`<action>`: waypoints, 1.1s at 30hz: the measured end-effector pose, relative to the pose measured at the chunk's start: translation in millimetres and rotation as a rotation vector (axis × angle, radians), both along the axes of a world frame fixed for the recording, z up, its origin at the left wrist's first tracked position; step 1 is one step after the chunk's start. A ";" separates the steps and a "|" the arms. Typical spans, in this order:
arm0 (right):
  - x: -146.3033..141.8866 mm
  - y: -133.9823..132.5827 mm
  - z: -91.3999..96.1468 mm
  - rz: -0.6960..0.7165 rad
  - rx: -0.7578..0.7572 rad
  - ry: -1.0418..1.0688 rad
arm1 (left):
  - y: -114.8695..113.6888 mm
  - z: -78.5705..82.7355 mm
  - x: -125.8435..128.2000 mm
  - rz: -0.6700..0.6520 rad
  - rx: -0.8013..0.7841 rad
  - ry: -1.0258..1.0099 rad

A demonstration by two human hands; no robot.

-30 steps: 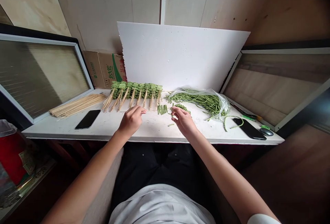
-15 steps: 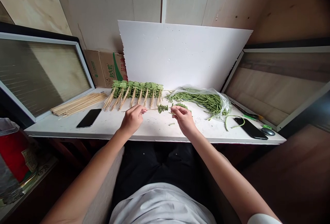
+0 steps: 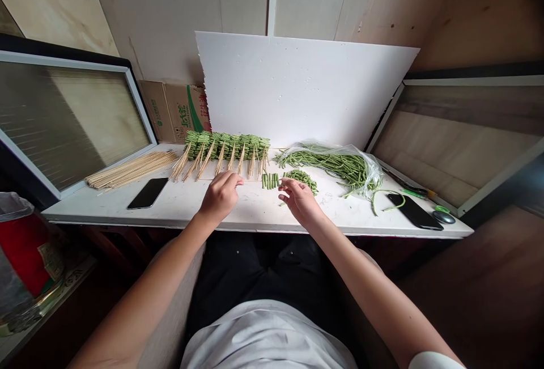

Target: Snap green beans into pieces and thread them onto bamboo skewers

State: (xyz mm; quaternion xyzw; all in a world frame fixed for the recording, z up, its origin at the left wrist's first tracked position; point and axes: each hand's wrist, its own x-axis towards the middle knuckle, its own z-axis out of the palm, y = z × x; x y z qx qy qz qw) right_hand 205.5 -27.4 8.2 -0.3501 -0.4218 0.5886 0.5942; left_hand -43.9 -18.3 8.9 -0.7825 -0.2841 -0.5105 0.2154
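Above the middle of the white rectangular table [image 3: 170,213], a thin pale wooden skewer [image 3: 252,181] carries a row of short green bean pieces [image 3: 271,181], held level, probably so both ends stay reachable. The low heap of cut green beans [image 3: 305,178] lies just beside the right hand [image 3: 297,193], presumably for quick picking; loaded bean skewers [image 3: 227,147] line the back edge, likely leaving the front free. The left hand [image 3: 221,194] pinches the skewer's bare end, fingers curled closed; the right thumb and forefinger nearly meet by its tip, whether gripping anything I cannot tell.
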 end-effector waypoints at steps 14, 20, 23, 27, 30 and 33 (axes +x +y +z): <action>-6.6 0.8 -4.1 -0.019 0.122 -0.131 | 4.6 -3.8 -1.3 -0.035 -0.134 -0.053; 26.4 18.2 -2.0 0.020 0.362 -0.515 | 9.5 -4.9 -5.9 0.034 -0.162 -0.116; 51.3 30.1 -6.7 0.048 0.546 -0.941 | 10.2 -3.6 -5.8 0.049 -0.182 -0.143; 64.7 42.0 -23.5 0.086 0.578 -1.280 | 10.7 -4.3 -4.4 0.042 -0.198 -0.152; 61.5 45.9 -33.7 0.109 0.577 -1.359 | 11.3 -5.3 -4.2 0.047 -0.199 -0.141; 58.4 46.6 -37.9 0.061 0.579 -1.368 | 11.5 -5.1 -4.1 0.049 -0.217 -0.145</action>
